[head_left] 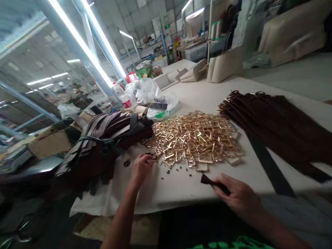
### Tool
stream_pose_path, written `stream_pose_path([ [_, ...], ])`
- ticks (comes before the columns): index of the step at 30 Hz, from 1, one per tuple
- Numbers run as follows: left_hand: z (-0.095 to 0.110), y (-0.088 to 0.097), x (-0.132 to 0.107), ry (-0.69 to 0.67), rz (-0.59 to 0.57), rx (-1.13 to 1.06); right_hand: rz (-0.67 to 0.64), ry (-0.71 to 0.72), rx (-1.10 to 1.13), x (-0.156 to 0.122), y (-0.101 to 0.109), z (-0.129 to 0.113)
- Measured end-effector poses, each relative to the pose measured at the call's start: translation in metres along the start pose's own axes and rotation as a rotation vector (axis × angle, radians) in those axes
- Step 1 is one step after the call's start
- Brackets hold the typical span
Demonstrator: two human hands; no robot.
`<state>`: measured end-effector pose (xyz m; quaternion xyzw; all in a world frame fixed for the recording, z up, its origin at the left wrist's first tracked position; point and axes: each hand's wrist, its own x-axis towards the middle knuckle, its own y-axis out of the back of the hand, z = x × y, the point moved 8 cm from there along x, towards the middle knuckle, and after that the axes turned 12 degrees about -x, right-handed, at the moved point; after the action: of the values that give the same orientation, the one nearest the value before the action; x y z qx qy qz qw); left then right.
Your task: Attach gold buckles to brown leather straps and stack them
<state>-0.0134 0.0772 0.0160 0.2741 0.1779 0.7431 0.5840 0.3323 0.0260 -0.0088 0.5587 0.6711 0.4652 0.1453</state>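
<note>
My left hand [141, 170] is at the near left edge of a heap of gold-coloured metal buckles [194, 138]. Its fingers are closed at a small dark loop [151, 155]; the fine detail is blurred. A similar dark ring [127, 163] lies on the cloth left of that hand. My right hand [237, 192] grips a short dark brown strap [207, 180], one end poking out to the left above the table's front edge. Several tiny dark bits [178, 169] are scattered between the hands, in front of the heap.
A tied bundle of dark straps [111, 135] stands left of the heap. More long dark brown straps [275, 121] lie to the right. Behind are a phone [158, 106], clear plastic bags [147, 90] and a bottle [120, 93]. Beige rolled sheets [224, 65] stand at the table's far side.
</note>
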Motion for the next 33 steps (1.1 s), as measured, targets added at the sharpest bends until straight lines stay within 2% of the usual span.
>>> stream_pose_path([
  [4,-0.005,-0.014,0.012,0.007,0.012,-0.046,-0.031,-0.026,-0.01,-0.002,-0.003,0.003],
  [9,-0.009,-0.011,0.008,0.035,0.084,-0.202,-0.068,-0.101,0.066,0.0,-0.006,0.009],
  [12,-0.005,-0.017,-0.009,0.099,0.1,-0.461,-0.155,-0.203,0.24,0.004,-0.008,0.012],
  [16,0.009,-0.046,-0.043,0.272,0.128,-1.015,-0.382,-0.314,0.642,0.01,-0.016,-0.008],
  [21,0.049,-0.076,-0.074,0.192,0.095,-1.242,-0.533,-0.332,0.99,0.024,-0.021,-0.048],
  [26,0.072,-0.079,-0.089,0.018,0.031,-1.179,-0.634,-0.348,1.182,0.028,-0.031,-0.063],
  [31,0.103,-0.066,-0.094,-0.257,-0.073,-0.881,-0.703,-0.386,1.344,0.021,-0.045,-0.065],
  [33,0.115,-0.066,-0.095,-0.336,-0.156,-0.78,-0.731,-0.385,1.345,0.017,-0.05,-0.065],
])
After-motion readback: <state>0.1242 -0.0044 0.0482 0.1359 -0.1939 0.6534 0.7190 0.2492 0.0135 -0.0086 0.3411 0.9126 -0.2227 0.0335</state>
